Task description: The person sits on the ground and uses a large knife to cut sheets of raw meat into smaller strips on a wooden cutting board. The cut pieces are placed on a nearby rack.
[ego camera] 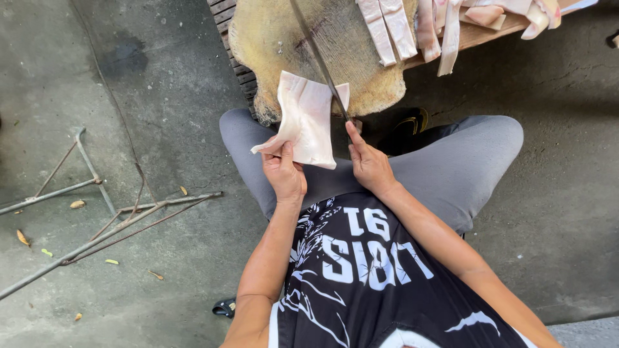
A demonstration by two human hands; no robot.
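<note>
My left hand [282,169] grips the lower edge of a pale slab of raw meat with skin [305,116], held up over my lap in front of a round wooden chopping block [284,32]. My right hand [367,162] holds the handle of a long thin knife [316,55], index finger stretched along it. The blade runs up and left across the block and passes the right edge of the slab. My knees in grey trousers sit either side below.
Several cut strips of pale meat [393,29] hang over a wooden board [483,35] at the top right. A bent metal rod frame [97,212] lies on the concrete floor at left. A dark sandal [224,307] shows by my left side.
</note>
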